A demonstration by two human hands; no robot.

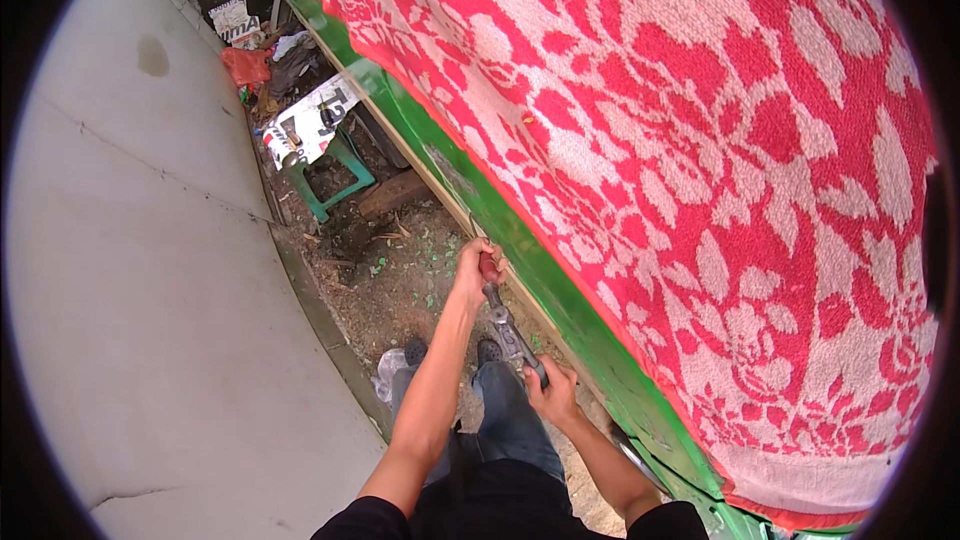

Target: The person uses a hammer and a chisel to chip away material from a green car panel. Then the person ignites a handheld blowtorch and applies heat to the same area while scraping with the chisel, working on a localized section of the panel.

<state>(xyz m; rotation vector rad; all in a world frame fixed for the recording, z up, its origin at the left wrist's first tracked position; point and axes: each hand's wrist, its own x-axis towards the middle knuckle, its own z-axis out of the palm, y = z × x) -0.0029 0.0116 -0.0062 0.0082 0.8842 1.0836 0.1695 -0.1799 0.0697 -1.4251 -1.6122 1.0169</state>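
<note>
Two hands share one long grey metal tool [510, 330] in the head view: the left hand [477, 270] is clenched round its upper end, the right hand [552, 395] grasping its lower end. It lies against the green painted frame edge [560, 290], under a red-and-white floral blanket [720, 160], above bare littered ground [400, 270].

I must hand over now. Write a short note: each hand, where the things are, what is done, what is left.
Left hand: closed on the upper end of the metal hand tool.
Right hand: closed on its lower end.
The tool lies against the wooden strip along the green frame, under the red-and-white floral cloth.
Done: green flakes lie on the soil.
Left: cannot tell.
</note>
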